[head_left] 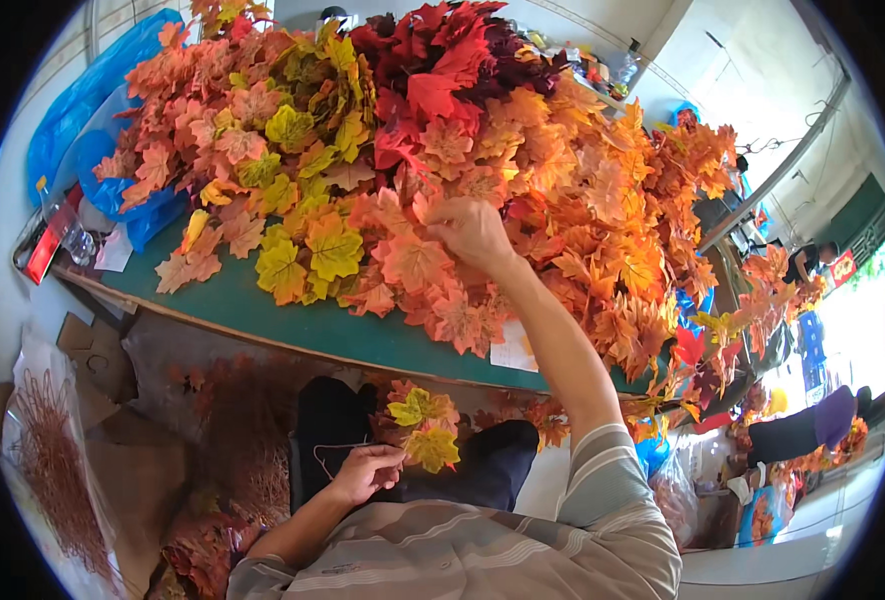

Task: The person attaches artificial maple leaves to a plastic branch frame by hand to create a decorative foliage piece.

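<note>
- Left hand (371, 474) pinching a yellow-and-orange leaf sprig (430, 447) over the dark lap (493, 468).
- Right hand (471, 237), fingers bent, among peach leaves (413, 262) on the green table (293, 322); whether it grips one, I cannot tell.
- Beyond, red leaves (438, 95) and a blue bag (88, 105).

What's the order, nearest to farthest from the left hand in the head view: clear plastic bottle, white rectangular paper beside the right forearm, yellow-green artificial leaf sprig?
1. Yellow-green artificial leaf sprig: held in the left hand.
2. White rectangular paper: ahead and right, on the green table.
3. Clear plastic bottle: table's left end.
</note>
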